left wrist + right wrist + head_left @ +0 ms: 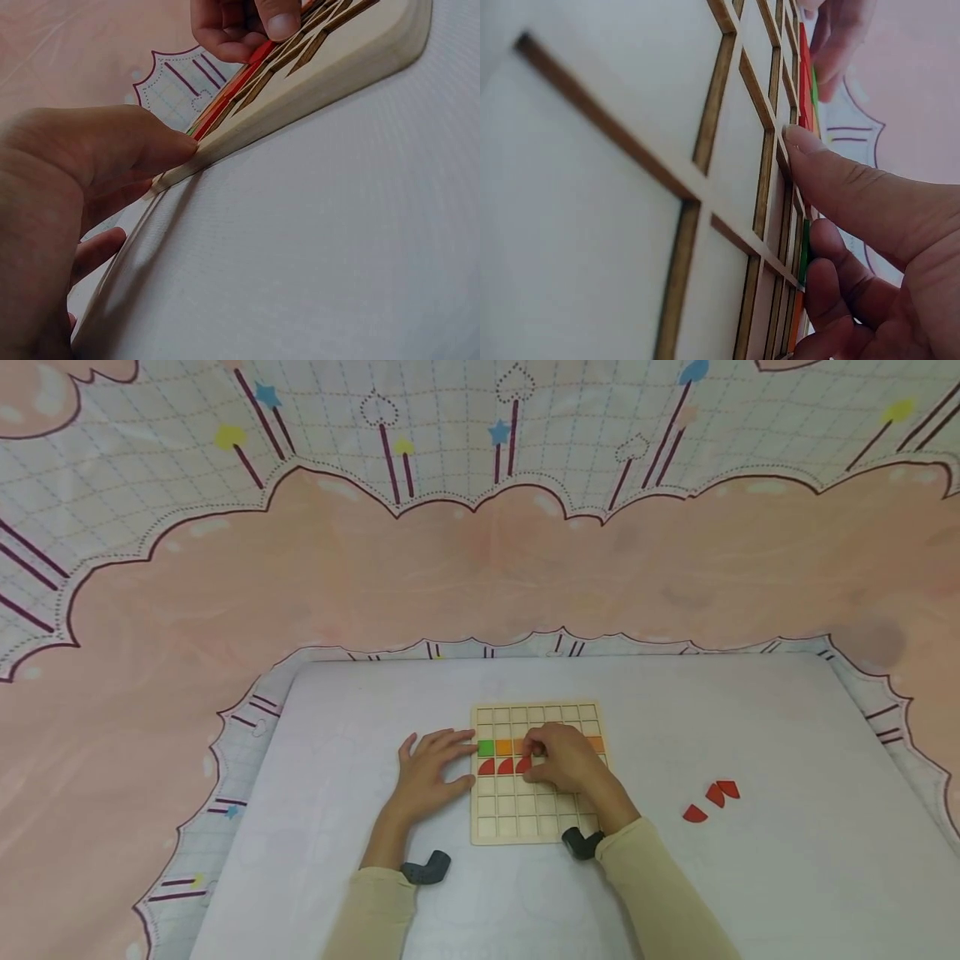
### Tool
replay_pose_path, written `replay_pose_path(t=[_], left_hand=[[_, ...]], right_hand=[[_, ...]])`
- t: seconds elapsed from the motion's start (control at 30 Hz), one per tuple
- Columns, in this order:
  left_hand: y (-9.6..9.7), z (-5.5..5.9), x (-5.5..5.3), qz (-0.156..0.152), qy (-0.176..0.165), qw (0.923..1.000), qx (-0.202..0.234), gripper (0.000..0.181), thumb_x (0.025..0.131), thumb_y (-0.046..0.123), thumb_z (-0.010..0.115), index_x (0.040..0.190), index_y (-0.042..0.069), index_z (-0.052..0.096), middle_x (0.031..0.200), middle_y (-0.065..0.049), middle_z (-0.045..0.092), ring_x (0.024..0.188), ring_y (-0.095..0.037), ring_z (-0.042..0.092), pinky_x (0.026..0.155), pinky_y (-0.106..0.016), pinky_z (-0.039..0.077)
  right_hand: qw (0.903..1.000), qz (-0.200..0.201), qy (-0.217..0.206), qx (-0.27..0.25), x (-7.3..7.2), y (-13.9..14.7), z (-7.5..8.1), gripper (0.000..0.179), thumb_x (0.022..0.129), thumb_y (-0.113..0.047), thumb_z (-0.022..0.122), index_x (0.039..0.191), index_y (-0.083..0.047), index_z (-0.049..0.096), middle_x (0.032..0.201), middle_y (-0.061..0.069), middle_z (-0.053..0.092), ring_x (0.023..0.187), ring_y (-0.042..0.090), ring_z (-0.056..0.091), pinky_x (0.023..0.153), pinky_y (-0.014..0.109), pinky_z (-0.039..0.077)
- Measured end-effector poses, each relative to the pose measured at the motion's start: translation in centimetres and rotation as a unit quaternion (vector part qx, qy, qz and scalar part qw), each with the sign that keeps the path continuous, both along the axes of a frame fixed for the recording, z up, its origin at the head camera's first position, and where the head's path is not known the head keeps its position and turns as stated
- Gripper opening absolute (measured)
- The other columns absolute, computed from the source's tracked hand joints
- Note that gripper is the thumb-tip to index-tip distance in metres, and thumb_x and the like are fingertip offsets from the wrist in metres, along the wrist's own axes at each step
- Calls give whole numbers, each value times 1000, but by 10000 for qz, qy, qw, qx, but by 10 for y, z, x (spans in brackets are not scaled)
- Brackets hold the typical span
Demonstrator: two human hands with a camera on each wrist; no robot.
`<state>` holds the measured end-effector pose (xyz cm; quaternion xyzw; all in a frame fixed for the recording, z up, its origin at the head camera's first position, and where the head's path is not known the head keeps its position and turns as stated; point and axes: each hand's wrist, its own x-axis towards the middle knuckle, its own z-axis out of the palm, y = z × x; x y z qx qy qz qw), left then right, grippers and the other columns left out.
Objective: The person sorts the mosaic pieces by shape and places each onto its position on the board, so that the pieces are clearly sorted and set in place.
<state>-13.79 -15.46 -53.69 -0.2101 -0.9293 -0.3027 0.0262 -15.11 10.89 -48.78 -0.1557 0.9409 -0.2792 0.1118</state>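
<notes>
A wooden grid board (536, 829) lies on the white table, with colored pieces in two of its rows. The upper row shows a green square (486, 748) and orange squares (503, 747); below are three red quarter-circle pieces (487, 767) side by side. My left hand (426, 777) is spread along the board's left edge, thumb and fingertips right at the rim, as the left wrist view also shows. Over the middle of the board, my right hand (572, 760) pinches the third red quarter-circle piece (522, 766) in its cell, thumb below, fingers above. Its fingers partly hide the orange row.
Several loose red pieces (695, 814) lie on the table to the right of the board. The white tabletop (360, 693) ends at the back against a peach patterned cloth (465, 577). A dark wrist mount (427, 868) sits on each wrist.
</notes>
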Motion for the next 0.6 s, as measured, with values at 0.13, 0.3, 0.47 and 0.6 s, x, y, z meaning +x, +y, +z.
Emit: replay_pose_path(t=[0.13,0.3,0.47,0.6], left_hand=[[0,-1,0,-3,25,10000,-5,46,82,31,76,127,25,71,148,10,58,143,-23,43,120,-65,5],[0,-2,-1,-15,14,10000,-25,46,82,32,76,127,25,71,149,11,58,143,-23,43,120,-65,6],[-1,-1,0,-13,-8,10000,-14,45,82,31,76,127,25,71,148,11,58,143,-23,43,120,-65,6],[-1,-1,0,-14,-32,10000,-11,45,83,31,77,127,26,71,149,11,58,143,-23,43,120,-65,6]], right_hand=[[9999,6,-109,8,0,1,1,28,74,-20,91,89,-21,68,84,-3,60,79,14,51,74,31,43],[9997,91,-214,-46,-2,3,2,28,75,-24,91,91,-22,68,87,-4,62,81,13,52,77,31,45],[9996,183,-143,-170,-2,6,2,20,81,-23,86,92,-20,70,86,-5,63,81,13,52,77,31,44],[9994,195,-112,-252,-2,7,2,14,84,-19,83,91,-19,71,84,-6,62,79,12,53,77,31,44]])
